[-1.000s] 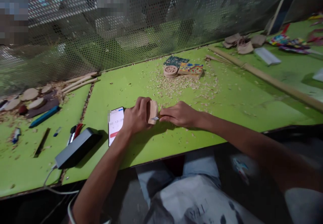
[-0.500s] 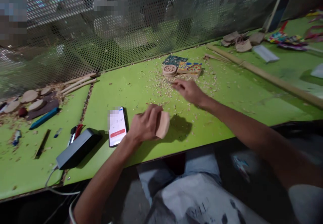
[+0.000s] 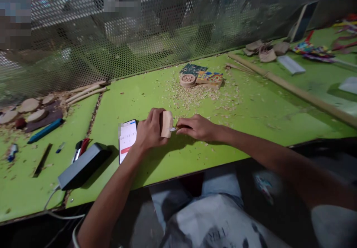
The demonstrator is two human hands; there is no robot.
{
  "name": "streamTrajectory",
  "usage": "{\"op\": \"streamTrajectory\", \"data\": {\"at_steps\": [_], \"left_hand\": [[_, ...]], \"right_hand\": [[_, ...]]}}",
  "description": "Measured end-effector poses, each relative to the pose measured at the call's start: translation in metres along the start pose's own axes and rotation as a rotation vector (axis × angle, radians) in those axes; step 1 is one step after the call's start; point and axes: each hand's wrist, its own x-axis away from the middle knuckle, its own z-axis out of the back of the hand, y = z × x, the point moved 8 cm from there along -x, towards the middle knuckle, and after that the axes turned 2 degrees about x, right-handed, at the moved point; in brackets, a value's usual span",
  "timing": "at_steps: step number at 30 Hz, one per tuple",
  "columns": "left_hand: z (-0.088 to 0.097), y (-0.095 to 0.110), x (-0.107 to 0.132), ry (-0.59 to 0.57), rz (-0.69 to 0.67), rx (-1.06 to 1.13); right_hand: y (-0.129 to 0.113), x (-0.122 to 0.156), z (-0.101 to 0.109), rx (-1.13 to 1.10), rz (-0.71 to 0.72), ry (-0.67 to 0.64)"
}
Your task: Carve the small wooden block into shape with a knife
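My left hand (image 3: 152, 129) is wrapped around a pale wooden block (image 3: 166, 124), its cut face turned to the right. From the right, my right hand (image 3: 196, 127) grips a small carving knife (image 3: 173, 129). The blade's tip meets or nearly meets the block's right edge; exact contact is too small to tell. Most of the knife's handle is hidden in my fingers. Beyond the hands, wood shavings (image 3: 192, 95) lie scattered around a round carved wooden piece (image 3: 187, 80) and a painted wooden block (image 3: 209, 77).
A phone showing a timer (image 3: 127, 140) lies beside my left wrist. Further left are a dark grey box with a cable (image 3: 83, 166), a teal marker (image 3: 45, 130) and wooden discs (image 3: 29, 105). A long bamboo pole (image 3: 295, 88) crosses the right side; perforated mesh (image 3: 156, 28) stands behind.
My right hand has come back from the shavings pile toward me, bringing the knife to the block. My left hand has shifted slightly up and left, turning the block.
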Motion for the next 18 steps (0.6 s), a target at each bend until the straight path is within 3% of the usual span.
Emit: {"op": "streamTrajectory", "data": {"at_steps": [18], "left_hand": [[-0.0062,0.0110,-0.0008,-0.083,-0.039,0.022]], "right_hand": [[-0.0044,0.0015,-0.0005,0.022,0.075,-0.093]]}}
